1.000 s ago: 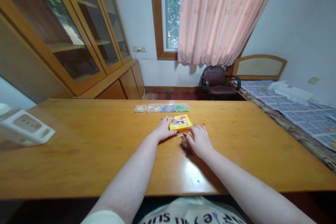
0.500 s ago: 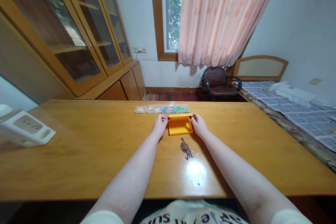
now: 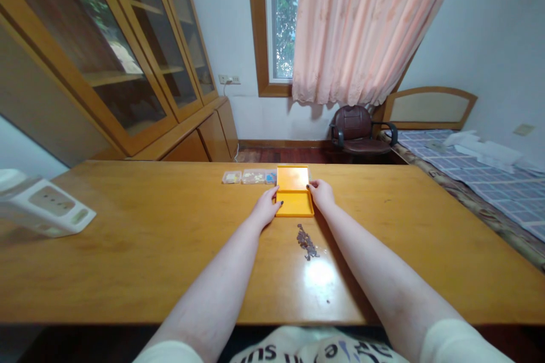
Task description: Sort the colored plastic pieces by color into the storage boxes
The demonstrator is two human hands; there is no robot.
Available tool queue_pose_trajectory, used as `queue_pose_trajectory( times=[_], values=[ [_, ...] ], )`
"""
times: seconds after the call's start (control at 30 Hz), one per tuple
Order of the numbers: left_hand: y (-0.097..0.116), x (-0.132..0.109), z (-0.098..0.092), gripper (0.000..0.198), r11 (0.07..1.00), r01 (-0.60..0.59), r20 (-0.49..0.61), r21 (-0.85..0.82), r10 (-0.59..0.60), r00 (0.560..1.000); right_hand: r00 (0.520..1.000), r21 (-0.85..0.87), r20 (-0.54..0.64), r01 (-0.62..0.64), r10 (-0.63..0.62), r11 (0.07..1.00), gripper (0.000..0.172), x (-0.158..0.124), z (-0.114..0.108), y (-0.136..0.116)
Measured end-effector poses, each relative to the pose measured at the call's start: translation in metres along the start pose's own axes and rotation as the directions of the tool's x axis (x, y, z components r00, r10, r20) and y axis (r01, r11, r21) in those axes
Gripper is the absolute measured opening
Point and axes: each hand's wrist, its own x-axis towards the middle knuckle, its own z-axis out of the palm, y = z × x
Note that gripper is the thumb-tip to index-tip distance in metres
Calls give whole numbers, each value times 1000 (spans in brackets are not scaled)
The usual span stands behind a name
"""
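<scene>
A yellow hinged box lies on the table with its lid swung up and leaning back. Nothing shows inside its tray. My left hand grips the box's left side, thumb over the rim and fingers near the hinge. At the right side, my right hand pinches the edge near the hinge. Closer to me lies a pile of small dark brown pieces. Behind the box stand small clear cases: one with pale yellow pieces, one with cream pieces, and one with blue pieces, partly hidden by the lid.
A white appliance-like container stands at the table's left end. One tiny dark piece lies near the front edge of the wooden table. Beyond are a brown armchair, a bed and a glass-door cabinet.
The box's lid has swung up and back from lying folded forward, now covering the case with green pieces. My left hand has shifted down onto the tray's left rim. The view moved slightly.
</scene>
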Motion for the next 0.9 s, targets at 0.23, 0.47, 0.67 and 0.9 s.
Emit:
queue_pose_trajectory(
  times=[0.23, 0.47, 0.67, 0.9],
  values=[
    [11, -6, -2, 52, 965, -72, 66, 254, 56, 996, 1000, -48, 3, -12, 13, 999, 18, -2, -8, -2],
    [50, -25, -14, 15, 811, -396, 235, 431, 323, 917, 922, -111, 239, 337, -304, 935, 24, -49, -47, -13],
    [67, -36, -5, 13, 689, -568, 509, 450, 325, 797, 697, -59, 584, 548, -416, 835, 20, -85, -62, -7],
    [68, -37, -2, 14, 659, -563, 509, 499, 303, 806, 644, -170, 621, 668, -447, 725, 20, -89, -57, -12]
  ],
)
